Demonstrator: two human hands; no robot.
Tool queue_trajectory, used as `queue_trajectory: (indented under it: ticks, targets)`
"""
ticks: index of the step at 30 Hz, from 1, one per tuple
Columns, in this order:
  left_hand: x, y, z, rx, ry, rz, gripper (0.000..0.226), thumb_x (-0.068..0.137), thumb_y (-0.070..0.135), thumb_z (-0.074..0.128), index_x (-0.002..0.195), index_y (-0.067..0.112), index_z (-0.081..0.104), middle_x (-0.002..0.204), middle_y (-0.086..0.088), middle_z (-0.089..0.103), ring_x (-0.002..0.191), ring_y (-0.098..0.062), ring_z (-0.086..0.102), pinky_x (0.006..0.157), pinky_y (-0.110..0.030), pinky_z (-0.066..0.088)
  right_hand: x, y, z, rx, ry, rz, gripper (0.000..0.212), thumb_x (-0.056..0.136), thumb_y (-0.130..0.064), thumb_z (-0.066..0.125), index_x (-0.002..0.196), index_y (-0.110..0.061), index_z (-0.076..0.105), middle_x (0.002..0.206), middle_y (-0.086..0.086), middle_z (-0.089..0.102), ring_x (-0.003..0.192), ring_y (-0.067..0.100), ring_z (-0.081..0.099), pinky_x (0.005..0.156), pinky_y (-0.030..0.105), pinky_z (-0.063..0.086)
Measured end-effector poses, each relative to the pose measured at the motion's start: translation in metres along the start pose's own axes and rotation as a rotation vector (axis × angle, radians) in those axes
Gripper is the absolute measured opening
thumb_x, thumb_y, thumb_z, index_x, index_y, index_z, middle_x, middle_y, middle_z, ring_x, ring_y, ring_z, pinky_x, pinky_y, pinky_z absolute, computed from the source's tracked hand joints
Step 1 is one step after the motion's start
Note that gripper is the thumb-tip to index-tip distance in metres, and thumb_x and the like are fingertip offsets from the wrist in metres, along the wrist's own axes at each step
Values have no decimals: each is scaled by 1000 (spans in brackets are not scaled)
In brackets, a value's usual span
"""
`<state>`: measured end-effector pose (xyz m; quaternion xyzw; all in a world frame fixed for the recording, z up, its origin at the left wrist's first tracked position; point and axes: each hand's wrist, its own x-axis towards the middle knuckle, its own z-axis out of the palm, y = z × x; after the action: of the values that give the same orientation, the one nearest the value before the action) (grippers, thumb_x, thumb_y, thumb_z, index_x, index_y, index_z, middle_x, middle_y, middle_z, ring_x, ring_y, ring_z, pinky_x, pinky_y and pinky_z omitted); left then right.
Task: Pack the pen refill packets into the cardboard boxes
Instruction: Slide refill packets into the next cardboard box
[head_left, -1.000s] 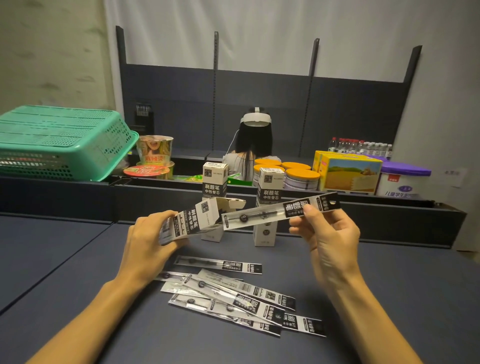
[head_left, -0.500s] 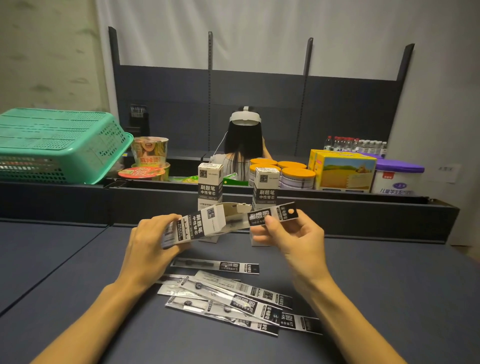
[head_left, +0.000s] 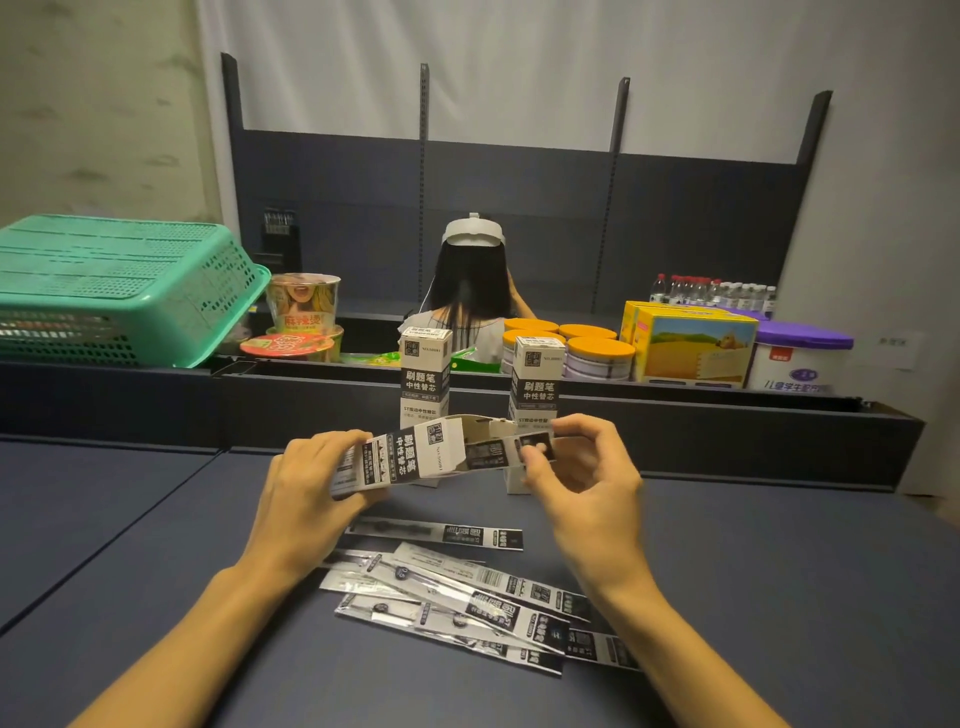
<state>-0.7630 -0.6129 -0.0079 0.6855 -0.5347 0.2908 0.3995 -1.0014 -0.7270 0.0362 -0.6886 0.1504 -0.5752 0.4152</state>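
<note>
Refill packet (head_left: 511, 451) pinched by right hand (head_left: 582, 478) | left hand (head_left: 306, 486) grips open box (head_left: 410, 454) | loose packets (head_left: 467, 603) below

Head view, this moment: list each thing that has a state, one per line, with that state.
Held box: lying sideways in the left hand, end flap open.
Refill packet: mostly inside the held box, tail pinched by the right hand.
Two standing boxes: upright, tops closed.
Loose packets: lying overlapped on the table, unpacked.
Green basket: upside down.
</note>
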Motion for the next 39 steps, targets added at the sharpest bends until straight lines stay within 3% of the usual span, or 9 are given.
queue_trajectory:
  ticks: [5,10,15,20,25,29,33,36,39]
  targets:
    - [0,-1,2,11,-16,14,62,63,24,87,118,17,60,110,-2,65,94,-19,53,77,-38,45,-3,9,3,-134,-125,1,10,88,-14,70,96,-21,68,84,-8,70,80,13,68,72,28,57]
    - [0,0,2,9,-23,15,62,63,24,87,118,17,59,111,-2,64,95,-18,52,78,-39,46,-2,12,4,-216,-117,-59,19,88,-9,69,93,-26,69,88,-10,69,80,8,63,65,15,51]
    - [1,5,2,1,-24,47,63,63,26,87,118,16,59,111,-2,64,95,-18,53,78,-36,43,-2,14,8,-226,-139,-76,32,87,-5,68,92,-36,65,89,-10,67,79,11,60,63,16,50]
    - [1,6,2,-12,-23,61,64,61,25,87,118,16,59,112,-3,65,97,-17,52,79,-34,42,-1,22,8,-301,-224,-48,16,89,-8,66,95,-21,74,82,0,59,69,13,52,58,16,41]
    - [1,6,1,-22,-20,60,64,62,24,87,119,17,58,111,-2,65,96,-14,50,78,-35,42,-1,22,7,-344,-327,-24,15,90,-10,63,94,-21,72,87,2,57,72,14,50,63,15,40]
    - [1,3,1,-12,4,39,59,68,31,84,119,15,59,111,-3,64,95,-15,50,78,-38,44,1,17,4,-286,-281,-43,26,90,-8,64,104,-28,69,88,1,61,74,17,55,65,17,46]
    - [1,0,0,25,21,3,62,63,22,88,119,12,60,111,-6,65,94,-21,51,76,-38,42,5,14,-3,-315,-221,-35,15,88,-12,68,94,-26,70,85,-5,66,75,11,58,61,13,46]
    - [1,1,1,38,30,-1,63,62,20,88,118,11,60,111,-7,65,94,-23,53,75,-39,42,9,18,-9,-478,-340,122,10,88,-20,66,96,-25,70,86,-8,67,76,5,60,67,13,47]
    - [1,2,1,37,30,4,63,62,20,88,118,10,60,110,-9,65,93,-25,54,75,-39,42,7,25,-10,-772,-492,191,26,92,-33,59,116,-26,66,107,-4,64,98,10,59,87,26,50]
